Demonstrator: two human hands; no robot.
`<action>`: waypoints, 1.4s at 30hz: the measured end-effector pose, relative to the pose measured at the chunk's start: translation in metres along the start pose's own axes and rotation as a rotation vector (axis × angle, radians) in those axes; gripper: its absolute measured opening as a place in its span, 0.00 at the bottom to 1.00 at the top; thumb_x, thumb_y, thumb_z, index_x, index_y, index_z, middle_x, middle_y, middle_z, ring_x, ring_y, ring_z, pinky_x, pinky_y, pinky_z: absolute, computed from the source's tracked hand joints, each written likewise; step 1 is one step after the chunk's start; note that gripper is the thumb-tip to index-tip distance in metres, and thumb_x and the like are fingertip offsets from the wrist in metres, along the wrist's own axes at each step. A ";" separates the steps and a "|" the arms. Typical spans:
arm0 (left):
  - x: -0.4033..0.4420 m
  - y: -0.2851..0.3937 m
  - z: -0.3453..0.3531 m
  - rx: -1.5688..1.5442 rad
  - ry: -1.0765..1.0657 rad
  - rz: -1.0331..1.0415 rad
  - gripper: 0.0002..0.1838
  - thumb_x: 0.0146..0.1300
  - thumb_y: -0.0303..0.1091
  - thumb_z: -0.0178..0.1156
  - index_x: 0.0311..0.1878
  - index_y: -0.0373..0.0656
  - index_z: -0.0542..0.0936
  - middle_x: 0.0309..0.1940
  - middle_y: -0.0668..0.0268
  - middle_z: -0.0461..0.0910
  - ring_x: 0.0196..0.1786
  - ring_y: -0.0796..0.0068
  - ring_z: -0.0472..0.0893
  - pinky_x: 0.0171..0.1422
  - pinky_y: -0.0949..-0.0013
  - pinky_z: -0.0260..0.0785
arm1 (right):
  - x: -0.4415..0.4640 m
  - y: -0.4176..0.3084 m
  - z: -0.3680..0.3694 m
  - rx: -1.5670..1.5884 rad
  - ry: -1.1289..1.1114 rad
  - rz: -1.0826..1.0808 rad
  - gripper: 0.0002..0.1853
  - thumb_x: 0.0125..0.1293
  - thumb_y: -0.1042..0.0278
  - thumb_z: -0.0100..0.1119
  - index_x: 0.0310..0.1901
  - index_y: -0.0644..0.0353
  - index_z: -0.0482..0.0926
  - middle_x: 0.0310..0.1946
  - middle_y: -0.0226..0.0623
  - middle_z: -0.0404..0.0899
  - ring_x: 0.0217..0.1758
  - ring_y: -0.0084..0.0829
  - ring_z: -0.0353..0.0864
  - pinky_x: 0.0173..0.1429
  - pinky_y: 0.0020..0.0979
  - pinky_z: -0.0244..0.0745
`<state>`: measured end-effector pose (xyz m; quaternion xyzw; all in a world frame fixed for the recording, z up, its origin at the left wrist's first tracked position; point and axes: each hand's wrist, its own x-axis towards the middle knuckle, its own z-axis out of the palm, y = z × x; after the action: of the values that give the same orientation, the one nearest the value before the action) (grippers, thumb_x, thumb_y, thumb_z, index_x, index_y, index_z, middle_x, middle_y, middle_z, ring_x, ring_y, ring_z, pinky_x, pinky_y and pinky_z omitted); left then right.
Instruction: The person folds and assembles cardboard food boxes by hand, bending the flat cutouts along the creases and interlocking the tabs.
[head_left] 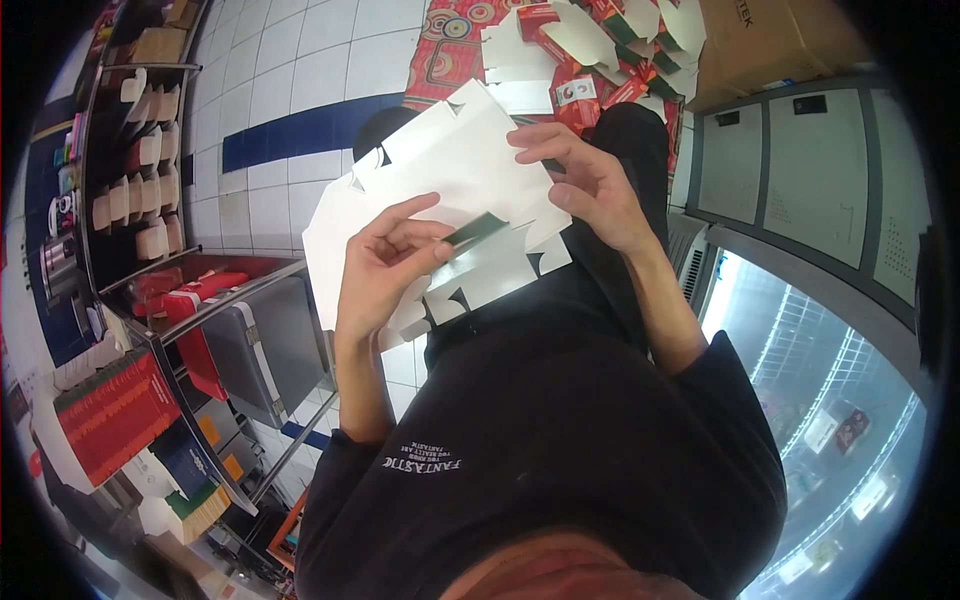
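Note:
A flat white cardboard box blank (430,160) with die-cut slots and tabs lies across my lap. Near its middle, a narrow flap with a dark green face (478,231) stands folded up. My left hand (395,255) pinches the end of this flap between thumb and fingers, its index finger stretched over the white board. At the right edge of the blank is my right hand (585,185), its fingers apart and curved. Its fingertips and thumb rest at the edge without a visible firm grip.
Red, green and white box pieces (590,60) lie piled on a red patterned mat (445,50) ahead. A brown carton (760,45) and grey lockers (815,180) stand right, beside a lit glass-fronted case (810,370). Metal shelving (150,65) holding several boxes runs along the left.

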<state>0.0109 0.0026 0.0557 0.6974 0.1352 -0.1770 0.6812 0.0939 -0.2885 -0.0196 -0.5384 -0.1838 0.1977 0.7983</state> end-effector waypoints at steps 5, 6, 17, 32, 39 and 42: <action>0.001 -0.004 -0.002 0.002 -0.142 -0.028 0.35 0.65 0.19 0.79 0.76 0.35 0.81 0.51 0.59 0.94 0.45 0.80 0.88 0.59 0.73 0.80 | 0.000 -0.002 0.004 -0.052 0.014 0.019 0.21 0.76 0.60 0.72 0.65 0.60 0.85 0.75 0.41 0.76 0.84 0.37 0.69 0.81 0.44 0.70; 0.001 -0.005 -0.004 -0.015 -0.163 -0.028 0.36 0.64 0.19 0.79 0.76 0.35 0.81 0.51 0.59 0.94 0.44 0.80 0.87 0.59 0.73 0.80 | 0.001 -0.001 0.005 -0.082 0.025 0.020 0.20 0.76 0.61 0.71 0.64 0.60 0.85 0.75 0.40 0.77 0.84 0.36 0.69 0.81 0.44 0.69; 0.003 -0.011 -0.007 -0.077 -0.187 -0.088 0.36 0.65 0.20 0.79 0.78 0.36 0.80 0.52 0.60 0.94 0.47 0.80 0.87 0.62 0.71 0.79 | 0.004 0.006 0.001 -0.086 0.000 -0.062 0.14 0.80 0.71 0.68 0.64 0.58 0.87 0.74 0.38 0.79 0.78 0.29 0.75 0.69 0.33 0.82; -0.002 -0.009 0.006 0.103 0.073 0.066 0.13 0.83 0.33 0.68 0.60 0.34 0.90 0.46 0.64 0.92 0.47 0.82 0.85 0.56 0.74 0.76 | 0.006 -0.027 0.009 -0.440 -0.211 -0.194 0.13 0.68 0.71 0.77 0.53 0.60 0.90 0.72 0.41 0.79 0.74 0.34 0.80 0.74 0.38 0.76; -0.003 -0.012 0.000 0.124 -0.054 0.066 0.14 0.82 0.32 0.68 0.63 0.36 0.88 0.47 0.67 0.89 0.49 0.82 0.82 0.59 0.73 0.73 | 0.002 -0.027 0.017 -0.312 -0.125 0.002 0.09 0.72 0.75 0.72 0.51 0.63 0.87 0.65 0.40 0.81 0.68 0.30 0.83 0.67 0.35 0.83; -0.003 -0.009 0.000 0.166 -0.122 0.064 0.16 0.81 0.31 0.68 0.65 0.36 0.87 0.52 0.65 0.90 0.53 0.80 0.84 0.63 0.71 0.74 | 0.002 -0.029 0.022 -0.287 -0.087 0.021 0.07 0.75 0.76 0.70 0.52 0.64 0.86 0.62 0.40 0.82 0.68 0.30 0.83 0.67 0.34 0.84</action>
<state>0.0044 0.0035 0.0491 0.7433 0.0559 -0.2079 0.6334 0.0880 -0.2804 0.0157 -0.6398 -0.2391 0.2007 0.7023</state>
